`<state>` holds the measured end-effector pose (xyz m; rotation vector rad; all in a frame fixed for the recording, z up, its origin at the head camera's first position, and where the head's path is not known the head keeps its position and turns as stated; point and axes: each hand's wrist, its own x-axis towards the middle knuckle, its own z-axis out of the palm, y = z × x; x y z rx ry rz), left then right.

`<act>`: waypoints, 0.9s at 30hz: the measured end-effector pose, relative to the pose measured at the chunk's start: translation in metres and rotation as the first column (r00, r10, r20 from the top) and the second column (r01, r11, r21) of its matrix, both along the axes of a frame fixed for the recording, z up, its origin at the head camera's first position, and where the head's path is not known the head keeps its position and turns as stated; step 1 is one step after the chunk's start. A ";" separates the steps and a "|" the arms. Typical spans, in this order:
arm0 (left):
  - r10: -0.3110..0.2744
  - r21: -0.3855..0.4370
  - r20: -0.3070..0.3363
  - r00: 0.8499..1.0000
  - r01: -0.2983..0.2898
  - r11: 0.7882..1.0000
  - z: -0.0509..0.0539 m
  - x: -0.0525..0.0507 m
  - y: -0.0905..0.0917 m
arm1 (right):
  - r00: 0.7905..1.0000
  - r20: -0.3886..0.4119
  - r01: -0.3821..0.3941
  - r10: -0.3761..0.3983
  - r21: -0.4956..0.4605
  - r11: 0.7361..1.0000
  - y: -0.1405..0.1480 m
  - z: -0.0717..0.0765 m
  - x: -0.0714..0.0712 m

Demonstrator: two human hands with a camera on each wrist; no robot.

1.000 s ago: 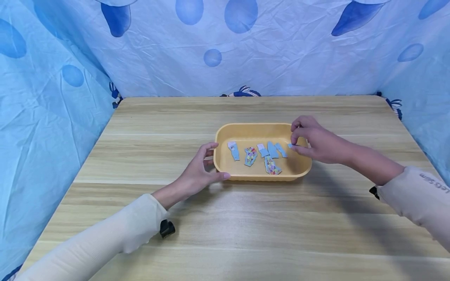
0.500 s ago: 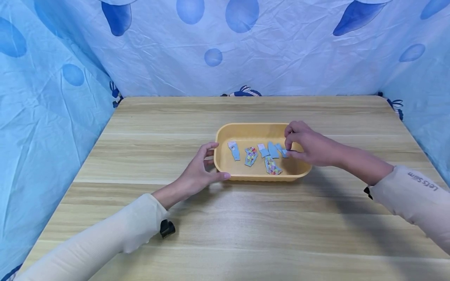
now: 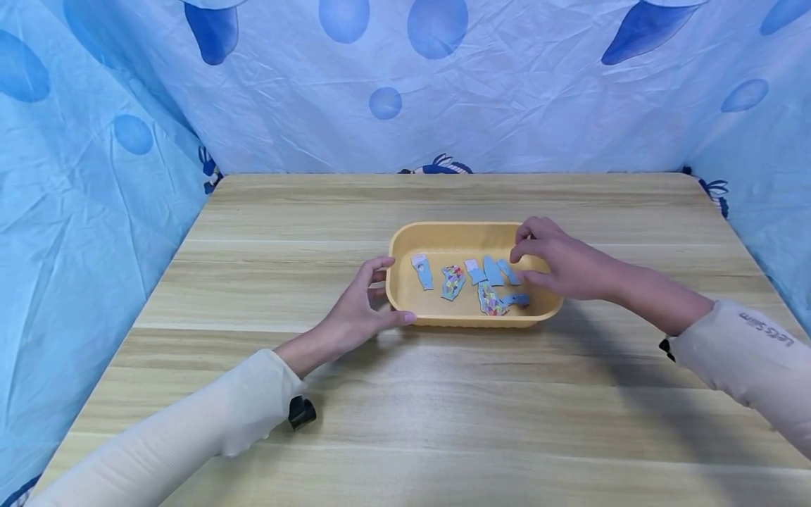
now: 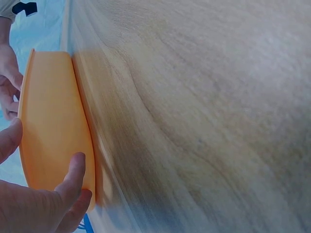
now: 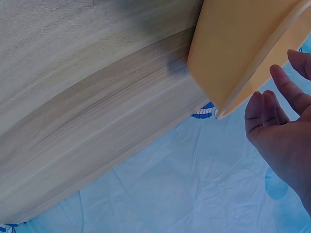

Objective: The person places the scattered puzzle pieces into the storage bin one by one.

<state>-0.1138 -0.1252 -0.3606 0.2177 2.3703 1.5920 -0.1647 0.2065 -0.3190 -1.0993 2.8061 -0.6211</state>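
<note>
A shallow yellow plastic tray [image 3: 462, 321] lies on the table with several flat, irregular puzzle pieces inside. One multicoloured piece [image 3: 453, 282] is near the middle, and another patterned piece [image 3: 490, 299] is at the front. A blue piece [image 3: 518, 300] lies beside it at the front right. My left hand [image 3: 355, 317] holds the tray's left end, thumb at the front rim and fingers around the side. Over the tray's right end hovers my right hand [image 3: 564, 264], thumb and fingers apart, holding nothing visible. In the right wrist view its fingers [image 5: 286, 87] are beside the tray rim.
A wooden table [image 3: 405, 408] spreads around the tray. Blue patterned cloth [image 3: 405, 91] hangs behind the table and along both sides. More blue pieces, including a narrow one [image 3: 508, 272], lie close to the right fingertips.
My right hand moved left into the tray with a small blue piece and let it go. That piece now lies at the front right of the tray. The left hand stayed put.
</note>
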 end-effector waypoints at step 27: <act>0.046 0.070 -0.007 0.999 -0.046 0.996 0.008 0.000 -0.006 | 0.982 -0.096 0.159 -0.162 -0.042 0.986 0.025 0.012 0.003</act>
